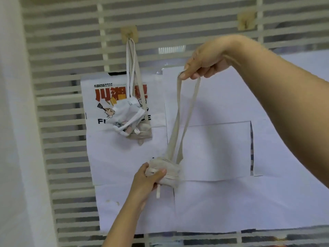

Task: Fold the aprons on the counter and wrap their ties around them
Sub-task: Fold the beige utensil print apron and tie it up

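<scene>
Left hand point(147, 179) grips beige apron bundle point(168, 172) — right hand point(204, 64) pinches its strap loop point(185, 111) high, taut.

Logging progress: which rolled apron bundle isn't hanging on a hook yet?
The beige bundle gripped in the left hand, its loop pinched up by the right hand. The white bundle and the beige one behind it hang from the wall hook.

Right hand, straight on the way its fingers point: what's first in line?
Probably the straps of the apron bundles hanging from the hook. The right hand points leftward at them, though depth is unclear.
</scene>
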Demonstrator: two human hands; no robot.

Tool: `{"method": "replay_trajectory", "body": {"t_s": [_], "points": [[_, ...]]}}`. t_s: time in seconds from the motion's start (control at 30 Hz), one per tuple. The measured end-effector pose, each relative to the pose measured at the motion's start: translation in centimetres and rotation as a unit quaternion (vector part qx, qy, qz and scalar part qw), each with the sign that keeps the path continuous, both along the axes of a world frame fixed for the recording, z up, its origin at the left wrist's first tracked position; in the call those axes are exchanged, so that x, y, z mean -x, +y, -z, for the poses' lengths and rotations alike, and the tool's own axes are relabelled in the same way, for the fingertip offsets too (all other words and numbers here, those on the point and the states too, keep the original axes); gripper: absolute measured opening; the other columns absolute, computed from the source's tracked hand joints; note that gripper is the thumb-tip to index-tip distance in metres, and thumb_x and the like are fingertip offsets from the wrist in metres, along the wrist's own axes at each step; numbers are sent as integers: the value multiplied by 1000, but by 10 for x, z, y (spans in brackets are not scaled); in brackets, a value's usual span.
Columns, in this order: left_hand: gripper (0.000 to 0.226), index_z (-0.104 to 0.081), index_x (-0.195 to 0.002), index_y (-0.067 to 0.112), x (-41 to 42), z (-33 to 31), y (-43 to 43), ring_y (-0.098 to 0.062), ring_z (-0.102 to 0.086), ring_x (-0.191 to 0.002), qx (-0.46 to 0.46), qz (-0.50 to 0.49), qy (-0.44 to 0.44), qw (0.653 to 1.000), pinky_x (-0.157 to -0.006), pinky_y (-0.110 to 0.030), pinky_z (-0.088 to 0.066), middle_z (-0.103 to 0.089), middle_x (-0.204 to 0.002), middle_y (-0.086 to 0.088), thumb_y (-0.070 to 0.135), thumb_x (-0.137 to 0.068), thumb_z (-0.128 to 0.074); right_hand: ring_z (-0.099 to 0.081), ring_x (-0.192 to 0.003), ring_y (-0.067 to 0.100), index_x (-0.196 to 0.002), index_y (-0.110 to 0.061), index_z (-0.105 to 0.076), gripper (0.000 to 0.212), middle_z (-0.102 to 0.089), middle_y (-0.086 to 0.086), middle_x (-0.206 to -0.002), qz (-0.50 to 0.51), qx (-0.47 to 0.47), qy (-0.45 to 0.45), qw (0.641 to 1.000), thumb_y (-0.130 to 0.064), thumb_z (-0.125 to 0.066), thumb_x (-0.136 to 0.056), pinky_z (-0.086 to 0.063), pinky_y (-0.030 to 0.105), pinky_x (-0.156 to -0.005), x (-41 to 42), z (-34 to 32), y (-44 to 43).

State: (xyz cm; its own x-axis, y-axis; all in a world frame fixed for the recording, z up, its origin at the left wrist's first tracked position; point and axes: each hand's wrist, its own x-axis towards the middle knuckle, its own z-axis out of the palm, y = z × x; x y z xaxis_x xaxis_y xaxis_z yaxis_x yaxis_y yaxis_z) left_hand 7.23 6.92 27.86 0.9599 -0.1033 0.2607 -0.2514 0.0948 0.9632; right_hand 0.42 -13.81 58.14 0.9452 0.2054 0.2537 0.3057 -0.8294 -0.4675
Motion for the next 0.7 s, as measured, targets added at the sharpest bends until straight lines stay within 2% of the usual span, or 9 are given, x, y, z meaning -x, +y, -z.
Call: {"method": "replay_trajectory", "body": {"t_s": [0.13,0.2,0.27,0.33,0.4,0.47,0.53,0.63,0.7], "points": [[23,-70,-104,18,-15,-18,-24,-20,-69,-96,-8,21,-21,1000,-88,-36,-55,-73,-101,-4,21,-81,-75,-28,-50,8,-69,-21,-61,18,-47,-6,-59,55,-10,-39,998,-26,-72,-82,-26,17,-46,3,-26,-17],[21,-70,-105,19,-17,-33,-40,-18,-69,-96,-17,56,-39,998,-84,-32,-55,-74,-101,-3,21,-85,-71,-35,-51,6,-77,-19,-63,11,-50,-7,-63,76,-64,-83,992,-25,-72,-82,-33,15,-45,1,-38,-32],[21,-68,-108,18,-20,-50,-61,-19,-70,-91,-23,90,-62,994,-75,-27,-56,-73,-102,-6,21,-88,-67,-49,-54,2,-89,-16,-66,3,-56,-5,-69,71,-163,-98,979,-18,-66,-87,-44,12,-47,1,-47,-51],[23,-66,-112,17,-18,-69,-81,-22,-71,-86,-30,116,-85,989,-69,-27,-56,-72,-102,-9,24,-90,-64,-63,-64,4,-102,-9,-63,12,-63,0,-79,76,-256,-142,953,-12,-61,-91,-50,11,-52,-1,-50,-71],[26,-63,-115,17,-20,-88,-104,-24,-72,-82,-36,137,-104,984,-67,-28,-58,-72,-101,-10,29,-92,-61,-68,-73,8,-110,-5,-58,21,-67,5,-88,126,-294,-260,911,-11,-63,-90,-53,12,-55,-8,-57,-97],[29,-62,-115,13,-22,-106,-125,-23,-72,-75,-32,141,-119,982,-64,-28,-58,-73,-96,-12,31,-92,-61,-70,-78,11,-114,-5,-54,29,-69,7,-93,166,-307,-344,872,-13,-65,-89,-57,18,-64,-17,-63,-119],[30,-64,-111,7,-24,-121,-148,-20,-71,-68,-20,148,-125,981,-59,-26,-56,-73,-88,-12,30,-91,-62,-70,-85,13,-111,-6,-56,25,-69,8,-100,189,-291,-403,847,-15,-65,-89,-58,24,-77,-26,-68,-139],[31,-65,-107,4,-27,-134,-177,-18,-68,-60,-6,169,-115,979,-53,-24,-54,-72,-80,-11,30,-90,-63,-68,-84,10,-109,-9,-62,20,-68,5,-104,207,-252,-479,815,-19,-62,-91,-55,18,-68,-37,-68,-160],[31,-65,-106,4,-32,-139,-193,-17,-68,-57,-10,175,-115,978,-51,-23,-53,-71,-79,-12,30,-90,-63,-66,-76,6,-110,-9,-63,20,-67,3,-103,227,-238,-511,794,-20,-60,-93,-53,15,-63,-46,-71,-172]]}}
